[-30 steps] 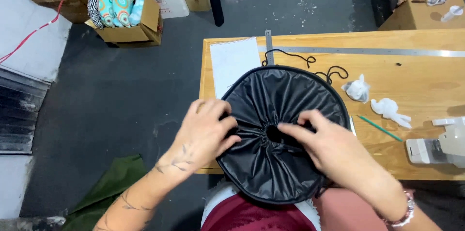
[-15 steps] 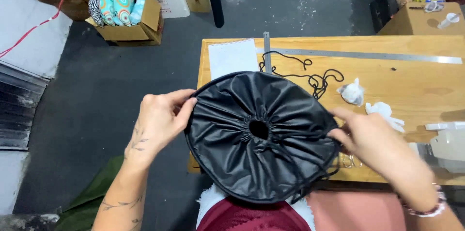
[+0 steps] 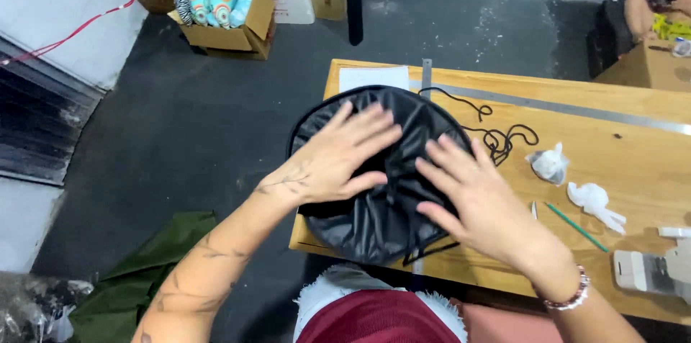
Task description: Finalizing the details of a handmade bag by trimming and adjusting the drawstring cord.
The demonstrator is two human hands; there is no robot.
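A round black fabric piece (image 3: 374, 228) with gathered folds lies flat on the near left corner of a wooden table (image 3: 633, 134). My left hand (image 3: 338, 156) rests palm down on its upper left part, fingers spread. My right hand (image 3: 475, 202) presses palm down on its right side, fingers apart. Neither hand grips anything. A black cord (image 3: 504, 134) trails from the fabric onto the table to the right.
A white paper sheet (image 3: 371, 77) and a metal ruler strip (image 3: 568, 107) lie behind the fabric. Crumpled white scraps (image 3: 551, 164), a green pencil (image 3: 576, 226) and a white device (image 3: 648, 271) sit to the right. Cardboard boxes (image 3: 223, 33) stand on the floor; another person (image 3: 648, 5) sits far right.
The fabric circle, held up by its edges half a second ago, now lies flat on the table. Both hands have moved from its rim onto its top surface.
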